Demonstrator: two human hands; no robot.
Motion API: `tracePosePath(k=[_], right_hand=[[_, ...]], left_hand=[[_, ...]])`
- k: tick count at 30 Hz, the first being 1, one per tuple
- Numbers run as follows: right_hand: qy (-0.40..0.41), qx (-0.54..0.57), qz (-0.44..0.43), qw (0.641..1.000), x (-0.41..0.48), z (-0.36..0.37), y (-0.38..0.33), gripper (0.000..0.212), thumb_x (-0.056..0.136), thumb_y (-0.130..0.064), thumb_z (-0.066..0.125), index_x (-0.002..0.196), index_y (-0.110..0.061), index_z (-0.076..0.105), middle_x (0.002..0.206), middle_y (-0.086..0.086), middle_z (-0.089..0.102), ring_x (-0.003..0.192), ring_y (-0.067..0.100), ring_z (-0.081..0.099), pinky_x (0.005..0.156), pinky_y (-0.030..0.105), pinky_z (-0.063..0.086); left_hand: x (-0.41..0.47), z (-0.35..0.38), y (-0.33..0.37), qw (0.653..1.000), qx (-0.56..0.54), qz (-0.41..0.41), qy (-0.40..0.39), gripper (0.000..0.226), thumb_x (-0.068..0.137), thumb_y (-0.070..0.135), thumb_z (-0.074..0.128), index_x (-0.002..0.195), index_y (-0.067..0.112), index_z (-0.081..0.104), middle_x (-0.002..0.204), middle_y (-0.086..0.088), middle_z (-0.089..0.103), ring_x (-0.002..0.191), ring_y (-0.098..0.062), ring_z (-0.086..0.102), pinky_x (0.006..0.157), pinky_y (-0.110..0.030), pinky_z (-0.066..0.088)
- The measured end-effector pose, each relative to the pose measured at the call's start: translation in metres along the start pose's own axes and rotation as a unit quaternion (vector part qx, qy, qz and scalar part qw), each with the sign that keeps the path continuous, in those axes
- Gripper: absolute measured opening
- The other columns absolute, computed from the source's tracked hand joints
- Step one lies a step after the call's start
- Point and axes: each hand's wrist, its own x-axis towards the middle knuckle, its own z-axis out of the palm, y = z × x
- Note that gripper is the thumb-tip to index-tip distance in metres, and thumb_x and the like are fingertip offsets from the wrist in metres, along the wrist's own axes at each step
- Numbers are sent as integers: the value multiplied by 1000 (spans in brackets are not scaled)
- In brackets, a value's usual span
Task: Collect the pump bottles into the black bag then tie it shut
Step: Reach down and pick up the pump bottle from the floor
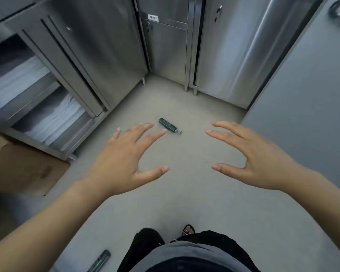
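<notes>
A dark green pump bottle [168, 125] lies on its side on the grey floor, pump head pointing right. My left hand [126, 158] hovers above and just left of it, fingers spread and holding nothing. My right hand [249, 158] is held out to the right of the bottle, also spread and holding nothing. A second dark green pump bottle [99, 261] lies on the floor near my left leg at the bottom edge, partly cut off. No black bag is in view.
Stainless steel cabinets [98, 52] line the left and back. An open cabinet [47, 114] on the left holds stacked white linen. A flattened cardboard box [22, 169] lies at the left. A grey door [312, 79] stands at the right.
</notes>
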Motion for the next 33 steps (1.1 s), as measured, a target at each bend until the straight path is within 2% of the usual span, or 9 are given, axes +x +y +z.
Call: tracePosePath(k=[6,11,18,21,25,30,33], right_hand=[[-17,23,14,1000,40,6,17,71,77,-79,34,140,-47,30,151,-17,29,137,5,28,107,29,31],[-3,15,10,1000,104,-3,39,69,78,-76,37,140,-47,30,150,-18,29,135,3,28,103,24,28],[-2,6,41,999,216,-39,82,69,79,-76,35,141,-46,28,150,-17,29,135,6,31,105,38,39],[-14,-18,43,999,260,-54,98,70,79,-75,35,142,-45,27,151,-16,28,135,6,31,106,30,35],[-39,-36,40,998,297,-67,120,72,78,-78,30,142,-46,26,152,-16,26,134,5,30,94,20,34],[-48,-35,28,998,338,-85,160,72,78,-78,30,143,-45,25,152,-14,28,136,7,30,107,28,31],[-55,-30,7,998,372,-91,194,72,78,-77,31,142,-44,27,151,-14,29,137,7,30,108,28,31]], left_hand=[[37,2,-21,999,-7,-38,3,81,72,81,19,144,44,20,154,6,29,141,-14,26,114,-51,20],[94,2,-55,998,-29,-61,2,83,70,81,18,144,44,21,154,6,30,142,-14,24,114,-51,19],[219,-16,-115,998,-44,-45,-4,85,69,82,15,144,42,22,154,6,29,142,-13,24,113,-52,20],[267,-33,-140,998,-55,-25,0,84,70,82,16,144,42,23,154,6,30,142,-13,24,113,-52,19],[317,-51,-163,999,-41,17,-12,84,71,81,18,144,40,25,153,5,31,141,-15,26,113,-51,18],[365,-54,-169,999,-38,11,-28,83,71,81,18,144,41,23,154,7,29,142,-12,23,114,-48,16],[391,-52,-167,998,-45,-26,-29,84,71,80,18,144,41,24,154,7,29,142,-11,23,114,-47,17]])
